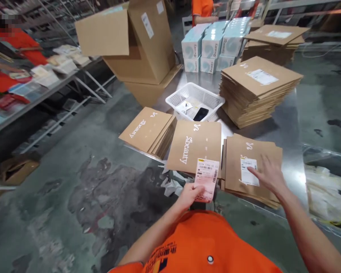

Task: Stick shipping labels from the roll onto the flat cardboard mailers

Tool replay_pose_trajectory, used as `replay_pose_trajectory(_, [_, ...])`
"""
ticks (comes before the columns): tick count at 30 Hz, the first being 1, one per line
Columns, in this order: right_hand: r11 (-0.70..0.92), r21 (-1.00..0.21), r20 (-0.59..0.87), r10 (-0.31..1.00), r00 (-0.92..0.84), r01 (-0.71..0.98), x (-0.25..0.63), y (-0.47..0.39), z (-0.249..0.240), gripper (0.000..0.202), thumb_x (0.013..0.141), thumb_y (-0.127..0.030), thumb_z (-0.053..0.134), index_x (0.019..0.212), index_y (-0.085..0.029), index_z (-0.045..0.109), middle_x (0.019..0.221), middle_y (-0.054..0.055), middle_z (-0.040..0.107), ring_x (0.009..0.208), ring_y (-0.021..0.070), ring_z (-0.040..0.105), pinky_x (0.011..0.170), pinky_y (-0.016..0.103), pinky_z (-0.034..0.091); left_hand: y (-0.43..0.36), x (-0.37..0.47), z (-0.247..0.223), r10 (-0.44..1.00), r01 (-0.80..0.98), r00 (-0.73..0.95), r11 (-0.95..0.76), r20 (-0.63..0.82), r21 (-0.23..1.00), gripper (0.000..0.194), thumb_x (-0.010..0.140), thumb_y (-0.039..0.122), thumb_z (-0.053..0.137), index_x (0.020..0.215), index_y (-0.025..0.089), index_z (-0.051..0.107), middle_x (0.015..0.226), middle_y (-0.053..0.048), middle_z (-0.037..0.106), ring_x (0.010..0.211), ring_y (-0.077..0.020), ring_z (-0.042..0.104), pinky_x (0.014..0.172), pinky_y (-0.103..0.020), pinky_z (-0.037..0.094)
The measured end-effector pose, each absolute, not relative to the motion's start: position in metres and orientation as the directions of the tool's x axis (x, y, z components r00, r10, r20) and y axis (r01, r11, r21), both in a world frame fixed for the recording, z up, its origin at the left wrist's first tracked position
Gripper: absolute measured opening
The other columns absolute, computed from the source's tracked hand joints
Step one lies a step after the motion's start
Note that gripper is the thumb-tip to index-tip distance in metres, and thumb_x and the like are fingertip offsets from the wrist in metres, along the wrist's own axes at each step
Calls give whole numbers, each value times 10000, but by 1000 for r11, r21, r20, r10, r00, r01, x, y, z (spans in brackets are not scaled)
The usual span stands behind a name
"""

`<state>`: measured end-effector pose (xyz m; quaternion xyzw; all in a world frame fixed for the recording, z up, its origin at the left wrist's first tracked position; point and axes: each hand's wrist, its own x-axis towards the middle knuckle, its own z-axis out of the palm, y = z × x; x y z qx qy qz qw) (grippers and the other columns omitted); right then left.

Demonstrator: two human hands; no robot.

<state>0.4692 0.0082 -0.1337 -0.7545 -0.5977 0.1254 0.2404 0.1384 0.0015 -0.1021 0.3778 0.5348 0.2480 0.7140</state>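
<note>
Between the thumb and fingers of my left hand is a printed shipping label sheet, held over the near edge of a flat cardboard mailer with white "beauty" lettering. My right hand lies with fingers spread on a labelled cardboard mailer, the top one of a short pile at the table's front. Its thumb touches the white label stuck there. Left of the middle mailer sits another small pile of printed mailers.
A white basket holding a dark phone and papers stands behind the mailers. Farther back are a tall stack of mailers, light-blue boxes and a large open carton. Co-workers in orange stand at left and back.
</note>
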Motion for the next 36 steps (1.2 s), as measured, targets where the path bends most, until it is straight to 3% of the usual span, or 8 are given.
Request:
replay_pose_trajectory(3, [151, -805, 51, 981, -187, 574, 391, 43, -94, 640, 821, -608, 527, 1329, -219, 488, 1190, 122, 627, 1025, 265, 614, 798, 380, 518, -1, 133, -99, 774, 126, 318, 538, -547, 834, 435, 609, 536, 759, 666, 111, 693, 667, -46, 672, 706, -213, 635, 723, -341, 529])
replay_pose_trajectory(8, [206, -870, 30, 929, -370, 448, 310, 54, -59, 435, 884, -541, 456, 642, -192, 549, 601, 7, 565, 580, 145, 525, 540, 260, 412, 10, 123, -65, 917, -34, 224, 347, -331, 937, 474, 608, 360, 794, 1021, 152, 690, 962, -61, 705, 866, -196, 634, 784, -273, 485])
replay_pose_trajectory(12, [275, -853, 87, 913, -398, 443, 294, 53, -67, 382, 903, -509, 464, 743, -194, 608, 671, 15, 621, 637, 146, 559, 583, 252, 409, 34, 122, -59, 971, -26, -37, 234, -235, 972, 258, 667, 380, 732, 686, 147, 621, 642, 18, 592, 610, -102, 515, 606, -216, 415])
replay_pose_trajectory(16, [334, -785, 165, 925, -343, 523, 291, 97, -78, 342, 907, -466, 459, 763, -202, 621, 737, 50, 650, 697, 180, 578, 640, 292, 438, 44, 113, -90, 942, 41, -97, 327, -322, 944, 417, 638, 491, 725, 512, 161, 505, 492, 59, 440, 510, -78, 393, 511, -216, 327])
replay_pose_trajectory(24, [327, -294, 224, 937, -268, 898, 299, 199, -93, 333, 890, -418, 513, 1124, -218, 640, 1088, 145, 651, 993, 326, 562, 863, 488, 426, -28, 53, -143, 776, 63, 99, 619, -622, 783, 377, 617, 428, 760, 782, 91, 728, 677, -77, 703, 606, -192, 625, 567, -286, 487])
replay_pose_trajectory(29, [381, -274, 279, 910, -307, 883, 257, 171, -108, 519, 948, -392, 400, 1390, -127, 457, 1424, 197, 468, 1287, 354, 425, 1051, 540, 302, -2, 25, -122, 897, 159, -245, 412, -368, 897, 354, 740, 431, 658, 817, 95, 737, 784, -91, 743, 774, -245, 679, 725, -333, 536])
replay_pose_trajectory(33, [554, -232, 241, 829, -504, 800, 232, 129, -119, 530, 939, -434, 416, 1385, -154, 472, 1495, 157, 398, 1411, 338, 270, 1135, 554, 165, 42, 25, -106, 944, 216, -207, 299, -256, 929, 345, 805, 362, 609, 1003, 101, 718, 1027, -131, 740, 964, -261, 675, 899, -369, 505])
replay_pose_trajectory(36, [275, -303, 221, 952, -214, 912, 261, 116, -122, 572, 940, -467, 380, 1414, -149, 431, 1493, 203, 379, 1383, 383, 306, 1078, 609, 231, 37, 40, -95, 973, 269, -125, 223, -195, 937, 356, 801, 317, 634, 1105, 143, 695, 1227, -126, 669, 1119, -267, 622, 1011, -378, 446])
